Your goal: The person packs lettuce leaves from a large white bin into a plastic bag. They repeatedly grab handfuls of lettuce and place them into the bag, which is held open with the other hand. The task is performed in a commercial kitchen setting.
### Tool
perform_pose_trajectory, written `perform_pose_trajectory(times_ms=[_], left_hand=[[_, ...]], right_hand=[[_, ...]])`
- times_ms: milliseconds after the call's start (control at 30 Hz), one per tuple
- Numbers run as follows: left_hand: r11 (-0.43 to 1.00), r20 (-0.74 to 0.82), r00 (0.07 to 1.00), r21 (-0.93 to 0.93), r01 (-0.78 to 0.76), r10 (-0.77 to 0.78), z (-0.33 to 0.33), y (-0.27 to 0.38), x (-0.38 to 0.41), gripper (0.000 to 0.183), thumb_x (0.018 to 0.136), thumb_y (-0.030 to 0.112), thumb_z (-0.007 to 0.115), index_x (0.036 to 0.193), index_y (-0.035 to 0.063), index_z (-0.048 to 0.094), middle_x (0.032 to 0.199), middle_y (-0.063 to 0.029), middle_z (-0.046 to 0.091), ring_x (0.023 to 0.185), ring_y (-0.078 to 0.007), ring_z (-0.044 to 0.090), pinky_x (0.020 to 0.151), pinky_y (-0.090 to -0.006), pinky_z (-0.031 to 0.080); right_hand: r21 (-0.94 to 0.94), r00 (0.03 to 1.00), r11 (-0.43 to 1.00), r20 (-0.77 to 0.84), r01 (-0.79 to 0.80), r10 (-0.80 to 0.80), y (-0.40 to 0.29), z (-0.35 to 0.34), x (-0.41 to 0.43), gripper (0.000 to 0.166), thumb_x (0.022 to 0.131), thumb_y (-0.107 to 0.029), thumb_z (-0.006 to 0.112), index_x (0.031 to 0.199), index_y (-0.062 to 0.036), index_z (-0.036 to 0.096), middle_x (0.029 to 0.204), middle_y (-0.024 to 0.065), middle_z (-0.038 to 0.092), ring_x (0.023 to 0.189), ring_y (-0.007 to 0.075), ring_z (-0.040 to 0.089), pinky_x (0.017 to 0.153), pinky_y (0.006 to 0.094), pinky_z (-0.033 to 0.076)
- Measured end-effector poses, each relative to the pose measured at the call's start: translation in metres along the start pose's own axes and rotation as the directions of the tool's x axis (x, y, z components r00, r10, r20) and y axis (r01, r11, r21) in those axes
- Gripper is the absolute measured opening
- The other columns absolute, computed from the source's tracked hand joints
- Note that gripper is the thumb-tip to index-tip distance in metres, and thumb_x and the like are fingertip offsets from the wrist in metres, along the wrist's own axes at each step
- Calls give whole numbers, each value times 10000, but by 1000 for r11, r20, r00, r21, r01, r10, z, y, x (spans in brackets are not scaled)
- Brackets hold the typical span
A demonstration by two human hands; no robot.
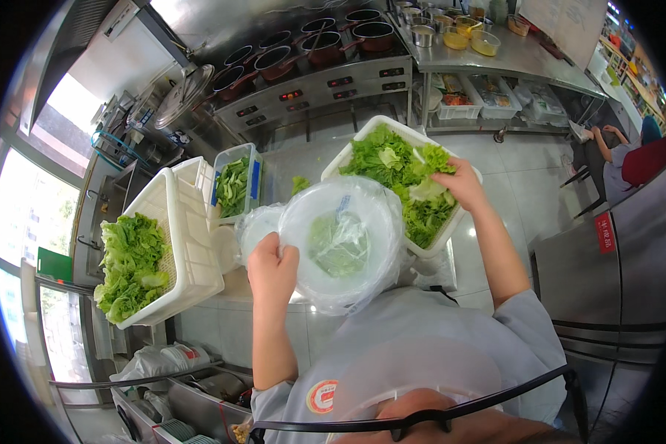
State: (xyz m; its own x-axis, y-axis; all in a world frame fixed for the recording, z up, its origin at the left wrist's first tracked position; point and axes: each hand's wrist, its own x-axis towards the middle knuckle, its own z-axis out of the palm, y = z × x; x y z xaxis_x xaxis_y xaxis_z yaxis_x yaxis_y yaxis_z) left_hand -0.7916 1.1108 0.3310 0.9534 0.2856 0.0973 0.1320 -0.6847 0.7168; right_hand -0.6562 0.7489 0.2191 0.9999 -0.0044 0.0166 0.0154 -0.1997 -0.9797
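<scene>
My left hand is closed on the near left edge of a round white bowl wrapped in a clear plastic bag. Green leaves lie in the bottom of that bowl. A second plastic-covered round item is partly hidden behind it. My right hand pinches a lettuce leaf over a white plastic basket, which is heaped with loose lettuce. The bowl hides the basket's near left side.
At left, a tall white crate stands beside piled lettuce. A clear bin holds long green leaves. Several pots stand on the stove. A steel counter holds bowls. A seated person is at right.
</scene>
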Motion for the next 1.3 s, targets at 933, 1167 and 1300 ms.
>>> perform_pose_trajectory(times_ms=[933,1167,1300], left_hand=[[995,84,996,91,-43,35,2,-9,5,226,782,146,575,688,-21,454,647,-214,493,614,-381,495,587,-460,409],[970,22,1000,-243,9,-3,9,-41,35,238,767,148,577,688,-19,428,581,-129,404,551,-226,377,535,-385,362],[993,83,996,-101,54,-45,14,-36,52,221,766,139,562,688,-15,424,590,-122,386,574,-194,361,541,-383,352]], right_hand=[[-262,366,356,892,897,-267,-150,136,-76,100,790,-50,661,882,-15,676,948,87,644,1001,276,595,834,360,505],[95,796,822,212,561,-567,-145,74,-53,106,898,-29,631,992,-15,679,977,44,673,867,133,608,758,248,488],[95,991,995,135,12,-25,-27,52,-31,144,917,-96,647,1027,-6,669,912,27,670,859,94,590,750,241,477]])
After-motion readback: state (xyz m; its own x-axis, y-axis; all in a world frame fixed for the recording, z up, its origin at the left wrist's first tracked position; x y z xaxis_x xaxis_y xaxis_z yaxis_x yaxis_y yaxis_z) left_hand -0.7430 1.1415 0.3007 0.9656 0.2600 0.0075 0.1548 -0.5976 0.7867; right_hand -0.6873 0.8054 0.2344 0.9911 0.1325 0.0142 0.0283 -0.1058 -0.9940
